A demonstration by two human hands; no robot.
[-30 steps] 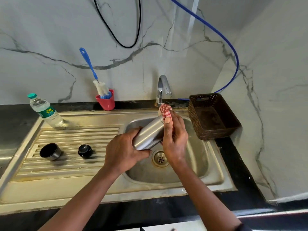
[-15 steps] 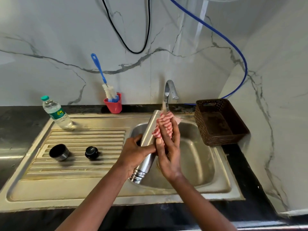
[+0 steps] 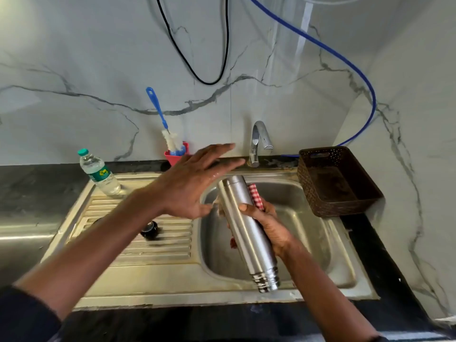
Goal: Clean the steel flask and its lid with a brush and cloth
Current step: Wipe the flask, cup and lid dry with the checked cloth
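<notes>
The steel flask (image 3: 246,230) hangs tilted over the sink basin (image 3: 318,233), its threaded mouth toward me. My right hand (image 3: 269,224) grips its middle together with the red checked cloth (image 3: 255,197), which shows behind the flask. My left hand (image 3: 195,183) is off the flask, fingers straight and spread, stretched toward the tap (image 3: 259,141). The black stopper (image 3: 149,229) sits on the draining board; my left forearm hides the steel cup lid. The blue-handled bottle brush (image 3: 162,124) stands in a red holder (image 3: 176,156) by the wall.
A plastic water bottle (image 3: 98,172) stands at the draining board's far left corner. A brown perforated basket (image 3: 338,178) sits right of the sink. A blue hose (image 3: 355,70) and a black cable (image 3: 197,75) hang on the marble wall.
My left hand let go of the flask and reached up toward the tap. The right hand now holds flask and cloth alone, and the flask's mouth has swung nearer to me.
</notes>
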